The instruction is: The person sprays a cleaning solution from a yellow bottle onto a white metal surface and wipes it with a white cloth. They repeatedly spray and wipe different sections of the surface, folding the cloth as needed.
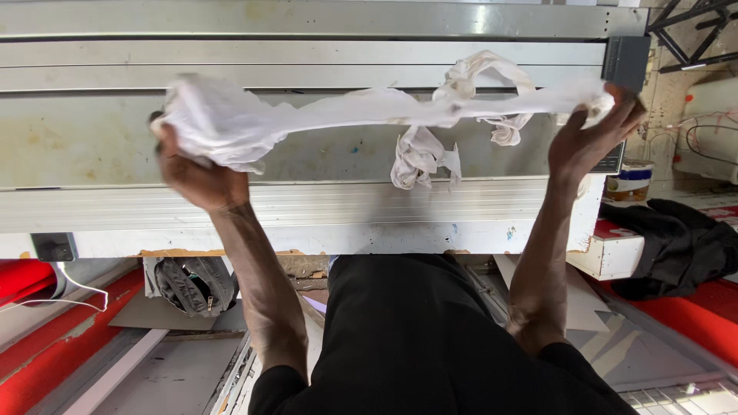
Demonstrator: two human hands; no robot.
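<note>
Overhead, both hands grip a white cloth (369,107): left hand (196,173) and right hand (588,138), stretched across the stained metal table (92,138); red floor (38,361) lower left.

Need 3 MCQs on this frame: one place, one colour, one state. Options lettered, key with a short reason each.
1. Where is the black garment?
A. right of the workbench
B. on the bench top
C. in the left hand

2. What colour is the cloth?
A. red
B. white
C. black

3. How is the cloth held?
A. folded flat
B. dropped
C. stretched between both hands

Key:
1 A, it lies on the red surface at the right.
2 B, white twisted fabric.
3 C, left hand and right hand each grip an end.
</note>
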